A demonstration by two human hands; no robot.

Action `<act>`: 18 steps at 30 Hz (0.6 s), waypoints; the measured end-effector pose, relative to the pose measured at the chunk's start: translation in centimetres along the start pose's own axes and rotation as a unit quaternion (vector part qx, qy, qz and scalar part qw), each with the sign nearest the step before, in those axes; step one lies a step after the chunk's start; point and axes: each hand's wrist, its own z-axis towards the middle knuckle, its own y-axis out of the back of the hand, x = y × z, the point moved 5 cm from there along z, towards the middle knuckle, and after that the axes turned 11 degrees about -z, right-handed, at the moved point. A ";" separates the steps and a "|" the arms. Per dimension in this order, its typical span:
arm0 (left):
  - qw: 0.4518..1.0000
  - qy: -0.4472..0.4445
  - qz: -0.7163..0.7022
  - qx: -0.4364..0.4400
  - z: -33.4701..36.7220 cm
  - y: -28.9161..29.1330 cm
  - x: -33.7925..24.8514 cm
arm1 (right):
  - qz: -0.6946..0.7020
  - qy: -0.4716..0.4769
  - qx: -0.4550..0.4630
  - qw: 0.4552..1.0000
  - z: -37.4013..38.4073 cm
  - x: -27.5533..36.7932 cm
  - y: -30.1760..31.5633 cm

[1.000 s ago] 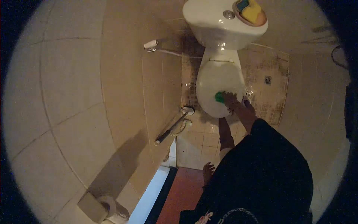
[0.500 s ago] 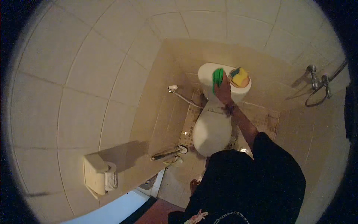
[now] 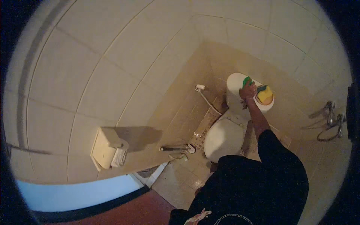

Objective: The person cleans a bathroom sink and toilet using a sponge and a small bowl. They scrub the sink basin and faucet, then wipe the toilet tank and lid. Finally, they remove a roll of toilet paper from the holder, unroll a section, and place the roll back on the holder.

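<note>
My right hand [image 3: 248, 91] is closed around a green scrubbing brush [image 3: 246, 81], pressed against the lid of the white toilet tank [image 3: 234, 83]. The fingers cover most of the brush. Just right of this hand, a round bowl [image 3: 267, 100] rests on the tank lid, holding a yellow sponge [image 3: 266, 93] and a dark blue-green piece beside it. Below the tank is the toilet's closed seat lid [image 3: 224, 138]. My left hand does not show; a small patch of skin low by my shirt is too unclear to name.
On the left wall hang a spray hose [image 3: 200, 87] and a toilet paper holder [image 3: 107, 148]. A dark-handled tool [image 3: 174, 148] lies on the floor near that wall. A shower tap [image 3: 330, 112] sticks out at the right. A doorway edge [image 3: 157, 176] is lower left.
My view has turned to the left, so the toilet appears farther right. My right hand keeps the brush on the tank lid and now covers more of it.
</note>
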 end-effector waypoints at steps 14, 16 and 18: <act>0.788 0.104 -0.605 -0.049 8.4 3.2 4.4 | 0.011 0.225 0.372 0.900 -35.6 -12.1 -16.0; 0.740 0.012 -0.665 -0.103 11.0 6.9 3.9 | -0.018 0.226 0.420 0.879 -35.8 -11.5 -15.6; 0.667 -0.059 -0.735 -0.108 14.0 9.3 5.2 | -0.035 0.239 0.444 0.863 -35.4 -9.8 -15.4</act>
